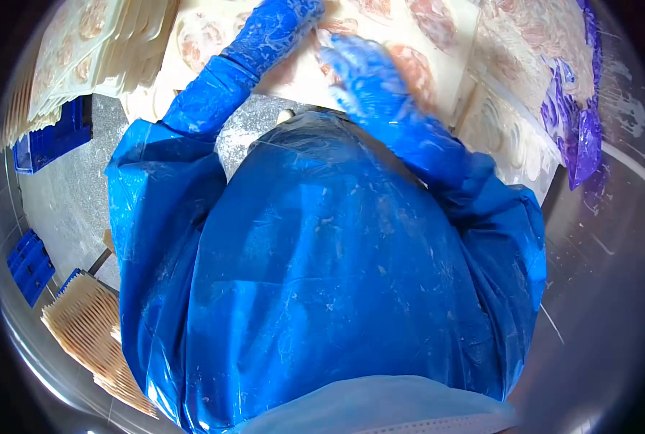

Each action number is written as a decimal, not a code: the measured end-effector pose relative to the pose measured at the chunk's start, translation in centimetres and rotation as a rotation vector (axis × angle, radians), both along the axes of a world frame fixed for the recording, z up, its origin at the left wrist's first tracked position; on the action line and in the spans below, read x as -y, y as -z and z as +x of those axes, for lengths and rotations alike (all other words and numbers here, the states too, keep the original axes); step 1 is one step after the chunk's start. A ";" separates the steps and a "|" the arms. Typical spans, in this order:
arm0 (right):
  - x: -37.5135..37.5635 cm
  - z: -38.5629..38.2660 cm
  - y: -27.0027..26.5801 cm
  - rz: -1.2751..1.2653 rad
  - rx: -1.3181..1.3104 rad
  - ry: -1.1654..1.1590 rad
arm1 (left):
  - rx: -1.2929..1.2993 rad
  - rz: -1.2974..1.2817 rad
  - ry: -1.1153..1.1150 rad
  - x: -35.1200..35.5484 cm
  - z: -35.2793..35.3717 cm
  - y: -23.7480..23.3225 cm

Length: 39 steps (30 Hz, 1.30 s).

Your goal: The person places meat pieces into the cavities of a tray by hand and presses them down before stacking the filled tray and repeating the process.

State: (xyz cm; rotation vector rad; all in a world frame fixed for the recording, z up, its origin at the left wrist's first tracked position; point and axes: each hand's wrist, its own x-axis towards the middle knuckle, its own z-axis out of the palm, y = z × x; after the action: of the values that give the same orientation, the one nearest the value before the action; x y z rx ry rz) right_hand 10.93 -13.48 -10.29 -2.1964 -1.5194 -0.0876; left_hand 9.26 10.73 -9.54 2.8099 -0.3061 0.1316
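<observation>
A cream-coloured tray (445, 61) with pinkish, white-coated pieces in its round hollows lies at the top centre. My left hand (290, 18), in a blue glove smeared with white paste, reaches over the tray; its fingers are cut off or hidden at the top edge. My right hand (366, 76), gloved in the same blue, is over the tray's middle, blurred by motion, beside a pink piece (412, 71). Whether anything lies under its fingers cannot be made out.
Stacked cream trays (98, 54) stand at upper left, above a blue crate (54, 137). More stacked trays (91, 325) are at lower left. A pale pink mass (528, 58) lies at upper right, beside purple plastic film (583, 141).
</observation>
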 end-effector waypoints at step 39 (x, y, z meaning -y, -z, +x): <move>15.8 18.3 0.6 0.198 0.339 0.445 | -0.095 -0.405 -0.028 1.0 -4.1 -0.1</move>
State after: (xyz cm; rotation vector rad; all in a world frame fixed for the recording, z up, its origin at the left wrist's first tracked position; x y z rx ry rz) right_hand 29.23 -29.30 -10.89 -2.3965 -1.0876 -0.7517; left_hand 5.14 9.70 -9.41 2.4103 -0.1928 0.0581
